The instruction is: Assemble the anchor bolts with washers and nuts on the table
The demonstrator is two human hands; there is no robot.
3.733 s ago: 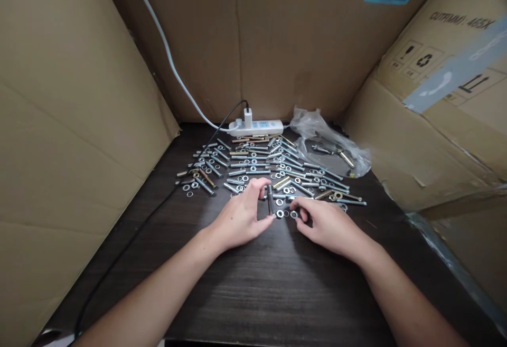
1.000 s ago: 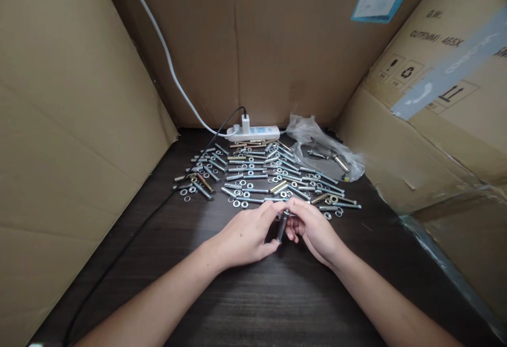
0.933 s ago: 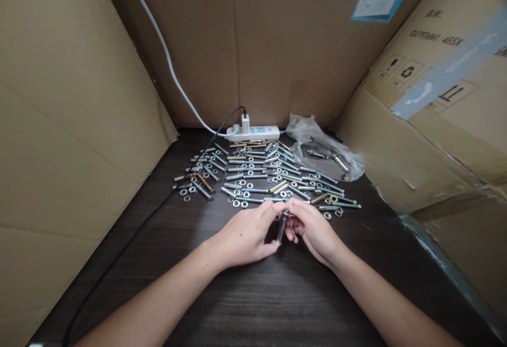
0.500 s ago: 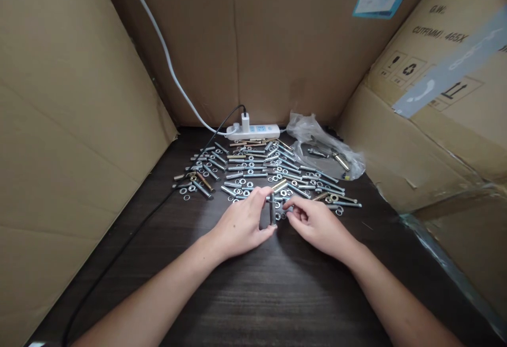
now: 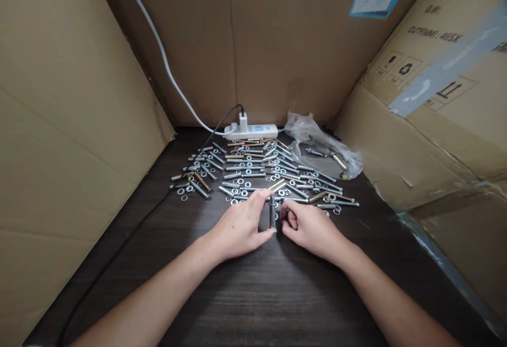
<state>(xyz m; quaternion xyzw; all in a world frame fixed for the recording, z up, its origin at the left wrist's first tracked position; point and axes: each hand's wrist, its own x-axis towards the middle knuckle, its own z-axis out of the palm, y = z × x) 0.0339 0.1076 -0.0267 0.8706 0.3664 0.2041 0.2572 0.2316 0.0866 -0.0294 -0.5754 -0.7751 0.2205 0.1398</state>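
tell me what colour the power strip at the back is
White, with a bluish panel: the power strip, seen in the head view.

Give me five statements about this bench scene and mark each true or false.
1. The left hand holds a bolt upright. True.
2. The right hand grips a screwdriver. False: no screwdriver is in view; its fingertips are beside the bolt.
3. A power strip lies at the back of the table. True.
4. The plastic bag lies left of the power strip. False: it lies to the right.
5. The walls around are cardboard. True.
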